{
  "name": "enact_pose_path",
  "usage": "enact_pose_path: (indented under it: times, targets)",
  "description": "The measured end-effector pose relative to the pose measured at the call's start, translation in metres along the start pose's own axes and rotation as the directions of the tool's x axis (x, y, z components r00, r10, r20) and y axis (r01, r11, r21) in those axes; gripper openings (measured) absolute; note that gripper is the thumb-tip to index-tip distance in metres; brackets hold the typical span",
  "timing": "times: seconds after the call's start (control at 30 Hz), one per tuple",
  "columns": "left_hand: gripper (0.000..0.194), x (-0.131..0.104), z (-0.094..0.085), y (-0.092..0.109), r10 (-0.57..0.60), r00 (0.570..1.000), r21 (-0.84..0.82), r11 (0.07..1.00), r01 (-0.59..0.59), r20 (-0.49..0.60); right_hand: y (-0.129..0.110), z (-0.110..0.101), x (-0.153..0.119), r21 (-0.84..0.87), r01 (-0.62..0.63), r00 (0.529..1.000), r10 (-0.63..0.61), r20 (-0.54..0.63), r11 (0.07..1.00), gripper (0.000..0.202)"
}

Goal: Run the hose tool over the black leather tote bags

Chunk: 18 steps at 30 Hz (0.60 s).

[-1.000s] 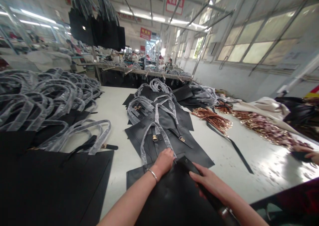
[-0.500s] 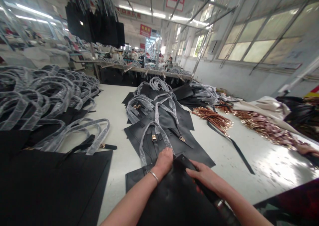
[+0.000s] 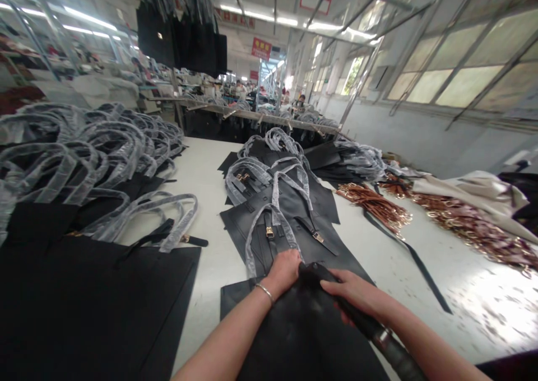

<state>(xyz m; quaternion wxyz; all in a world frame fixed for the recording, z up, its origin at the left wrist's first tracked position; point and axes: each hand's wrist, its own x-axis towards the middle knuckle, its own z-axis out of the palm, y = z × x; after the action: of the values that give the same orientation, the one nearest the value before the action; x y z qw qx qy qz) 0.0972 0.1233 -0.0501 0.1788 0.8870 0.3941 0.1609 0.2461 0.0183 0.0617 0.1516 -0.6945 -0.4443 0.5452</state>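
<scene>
1. Head view: left hand (image 3: 286, 272) clenched on the black bag (image 3: 305, 336), toward the table's (image 3: 208, 280) near edge.
2. Right hand (image 3: 357, 292) grips a dark tubular thing (image 3: 365, 322).
3. Red sign (image 3: 313, 0)? Lettering's too blurry for me to read.

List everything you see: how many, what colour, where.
Tool: one, black, right hand
Bag pieces: several, black, mid-table and left
Wrapped handles: many, greyish, left and mid-table
Buckles: several, gold, mid-table and left
Loose strap: one, black, right
Ringed straps: bunches, brown and dark red, right
Cloth: one heap, beige, far right
Table: one, whitish, beneath
Hanging bags: several, black, upper left
Signs: several, red, background
Lights: several, white, overhead
Windows: several, pale, upper right
People: several, blurred, background
Bracelet: one, silver, left wrist
Left hand: one, bare, on bag pieces
Right hand: one, bare, round tool
</scene>
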Motion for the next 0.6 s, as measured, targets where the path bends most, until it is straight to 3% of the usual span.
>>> enact_pose_path:
  times: [0.1, 0.27, 0.47, 0.6]
  targets:
    - [0.021, 0.0, 0.0, -0.001, -0.006, 1.0, -0.002, 1.0, 0.006, 0.002, -0.003, -0.001, 0.006, 0.033, 0.009, 0.999, -0.007, -0.046, 0.999, 0.033]
    - [0.019, 0.0, 0.003, -0.001, -0.019, 1.0, -0.002, 1.0, 0.019, 0.003, 0.009, -0.018, 0.001, 0.073, 0.061, 0.972, -0.043, -0.233, 0.995, 0.037]
    - [0.022, 0.004, 0.008, -0.002, -0.012, 1.0, 0.004, 1.0, 0.012, 0.02, 0.03, -0.031, -0.003, 0.184, -0.047, 0.987, 0.075, -0.145, 0.982, 0.044]
    - [0.021, 0.001, 0.008, -0.001, -0.027, 1.0, -0.017, 0.999, 0.027, -0.004, 0.019, -0.032, 0.011, 0.213, 0.011, 0.969, 0.043, -0.245, 0.977, 0.034]
